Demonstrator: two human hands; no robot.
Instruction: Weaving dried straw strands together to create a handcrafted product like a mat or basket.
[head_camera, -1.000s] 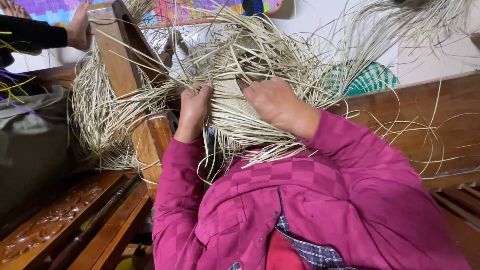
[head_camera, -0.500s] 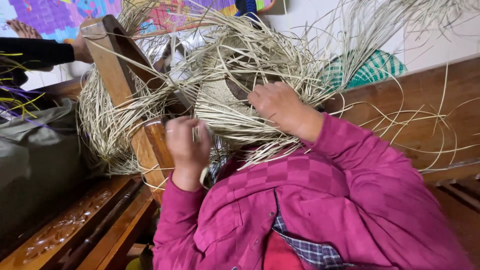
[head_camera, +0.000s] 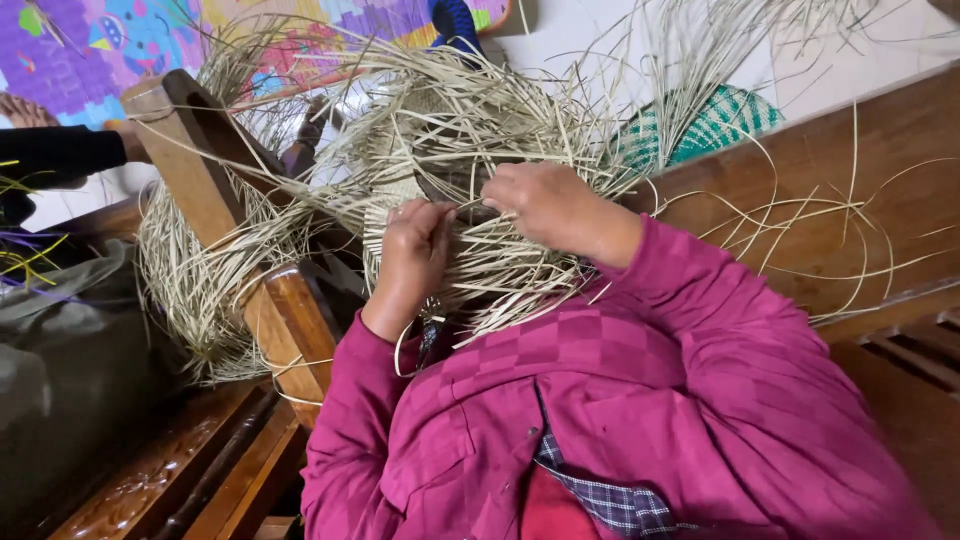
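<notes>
A tangled bundle of pale straw strands (head_camera: 470, 110) with a partly woven flat piece (head_camera: 395, 195) lies in front of me, resting against a wooden bench arm. My left hand (head_camera: 412, 255), in a magenta sleeve, curls its fingers over the lower edge of the woven piece. Just to its right, my right hand (head_camera: 550, 205) pinches several strands at the weave's edge. The two hands are close together, almost touching. Loose strand ends fan out below and to the right of them.
The slanted wooden bench arm (head_camera: 205, 185) stands at the left, the bench back (head_camera: 880, 180) at the right. A green and white woven item (head_camera: 725, 120) lies behind the straw. Another person's dark-sleeved arm (head_camera: 60, 155) reaches in at upper left. A grey cloth (head_camera: 70, 350) lies at lower left.
My left hand dropped away from the weave with a strand, then came back up to its edge. My right hand stayed on the strands.
</notes>
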